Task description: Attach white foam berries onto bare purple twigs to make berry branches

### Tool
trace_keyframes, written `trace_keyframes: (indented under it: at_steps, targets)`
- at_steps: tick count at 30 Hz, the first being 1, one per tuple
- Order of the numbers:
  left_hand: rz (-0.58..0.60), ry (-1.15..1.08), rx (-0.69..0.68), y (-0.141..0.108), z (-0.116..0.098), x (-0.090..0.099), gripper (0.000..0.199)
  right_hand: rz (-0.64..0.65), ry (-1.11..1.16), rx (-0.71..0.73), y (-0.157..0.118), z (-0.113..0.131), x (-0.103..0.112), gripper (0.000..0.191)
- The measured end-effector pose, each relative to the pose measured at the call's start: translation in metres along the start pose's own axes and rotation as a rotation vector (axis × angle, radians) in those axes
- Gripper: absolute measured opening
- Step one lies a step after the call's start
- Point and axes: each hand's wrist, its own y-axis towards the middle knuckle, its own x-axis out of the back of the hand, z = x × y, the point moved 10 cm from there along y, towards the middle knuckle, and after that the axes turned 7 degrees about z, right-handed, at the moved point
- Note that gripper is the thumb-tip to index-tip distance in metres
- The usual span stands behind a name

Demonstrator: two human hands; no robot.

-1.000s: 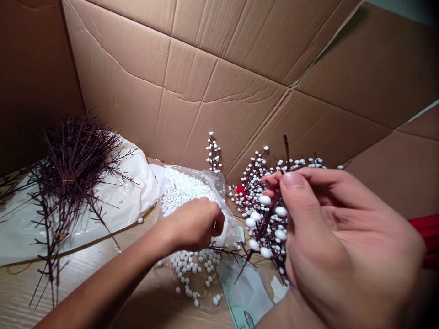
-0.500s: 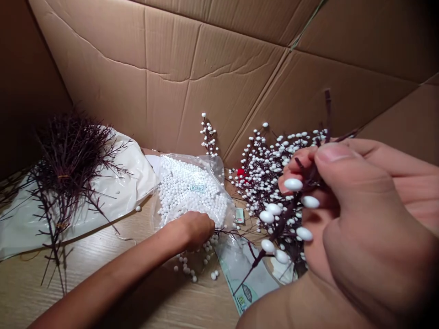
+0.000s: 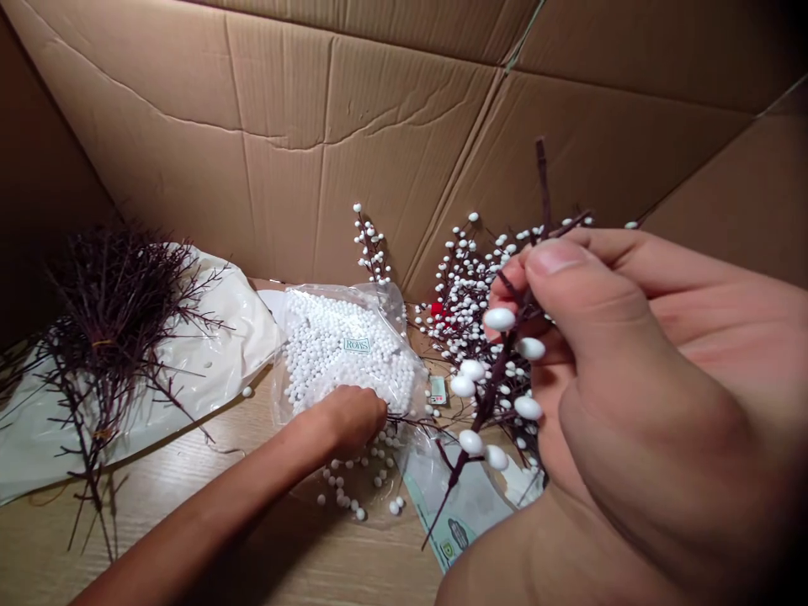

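Observation:
Between thumb and fingers of my right hand (image 3: 637, 370) is a dark brown artificial twig (image 3: 487, 406), held close to the camera and tilted, its lower end pointing down and left. Several oval white beads sit on the tips of its side shoots. My left hand (image 3: 357, 417) is closed over the near side of a clear plastic bag of white beads (image 3: 372, 364). What its fingers hold, if anything, is hidden. Loose white beads (image 3: 360, 513) lie just in front of that hand.
At the left, a tied bundle of bare brown twigs (image 3: 119, 295) rests on white plastic sheeting (image 3: 220, 337). A heap of white-beaded twigs (image 3: 464, 290) lies behind my right hand. One beaded stem (image 3: 371, 244) leans on the cardboard wall (image 3: 278, 84). A printed packet (image 3: 464, 497) lies in front.
My right hand and the beaded twig appear farther left in view, while the whole view has also shifted a little. My left hand stays closed at the bag.

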Motion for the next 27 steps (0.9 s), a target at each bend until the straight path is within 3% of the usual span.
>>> trace_keyframes:
  at_steps: [2,5,9,11,13,18,27]
  targets:
    - [-0.019,-0.044,-0.046,-0.006,-0.003,0.007,0.017,-0.014,0.058,-0.018,0.0,-0.003,0.002,0.007]
    - [-0.211,-0.329,-0.23,-0.032,-0.012,0.046,0.014,0.048,0.051,0.0,0.001,0.0,-0.003,0.006]
    - [-0.689,-0.877,-0.356,-0.096,0.008,0.113,0.004,0.154,-0.031,0.06,0.003,0.009,-0.018,0.005]
    - [-0.902,-1.086,-0.454,-0.127,0.017,0.131,0.009,0.182,-0.051,0.084,0.002,0.012,-0.025,0.002]
    - [-1.033,-1.173,-0.573,-0.15,0.018,0.141,0.013,0.208,-0.056,0.097,0.0,0.013,-0.033,0.002]
    - [-1.109,-1.227,-0.696,-0.17,0.013,0.147,0.01,0.272,-0.135,0.154,-0.006,0.018,-0.048,0.004]
    - [-1.122,-1.248,-0.753,-0.172,0.015,0.148,0.015,0.326,-0.125,0.184,-0.01,0.023,-0.056,0.008]
